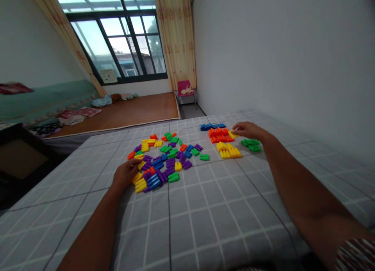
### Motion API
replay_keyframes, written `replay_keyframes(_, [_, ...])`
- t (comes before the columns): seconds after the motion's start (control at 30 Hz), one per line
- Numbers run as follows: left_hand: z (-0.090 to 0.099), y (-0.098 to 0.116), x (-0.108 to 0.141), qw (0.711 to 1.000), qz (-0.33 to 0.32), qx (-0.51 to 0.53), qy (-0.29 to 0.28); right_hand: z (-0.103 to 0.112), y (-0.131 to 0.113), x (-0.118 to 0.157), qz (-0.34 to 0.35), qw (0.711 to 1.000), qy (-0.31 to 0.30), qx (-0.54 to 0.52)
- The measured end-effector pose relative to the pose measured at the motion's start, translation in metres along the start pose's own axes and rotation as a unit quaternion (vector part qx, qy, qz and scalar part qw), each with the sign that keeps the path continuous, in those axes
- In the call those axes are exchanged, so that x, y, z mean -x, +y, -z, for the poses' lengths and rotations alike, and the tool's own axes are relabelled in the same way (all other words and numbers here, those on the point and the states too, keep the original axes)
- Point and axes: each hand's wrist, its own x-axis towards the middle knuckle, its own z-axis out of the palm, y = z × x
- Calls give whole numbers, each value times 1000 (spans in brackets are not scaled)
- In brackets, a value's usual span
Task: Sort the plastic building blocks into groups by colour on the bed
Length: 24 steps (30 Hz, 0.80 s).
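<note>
Fingers of the right hand [249, 131] pinch a yellow plastic block [231, 134] beside the orange blocks [219, 135], far right; the left hand's [125, 174] grip, at the mixed pile's [172, 154] left edge, is unclear. A light pinch should avoid nudging neighbours.

Left hand [126, 173]: forward, fingers curled | Right hand [248, 131]: extended, seemingly pinching; both forearms angled inward

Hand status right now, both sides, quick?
Left hand: fingers at a yellow piece on the mixed pile's edge; grip can't be told.
Right hand: closed on another yellow piece, beside the orange rows.
</note>
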Motion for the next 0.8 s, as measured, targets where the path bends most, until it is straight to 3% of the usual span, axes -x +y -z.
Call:
replay_keyframes(0.1, [1,0,-1,1000,2,0,1,-1,15,-2,-16,996,-25,78])
replay_keyframes(0.43, [-1,-3,-2,1000,3,-10,0,-19,18,-13,-37,971,-74,226])
replay_keyframes(0.8, [-2,-4,-1,1000,2,-13,0,-29,21,-14,-81,961,-88,251])
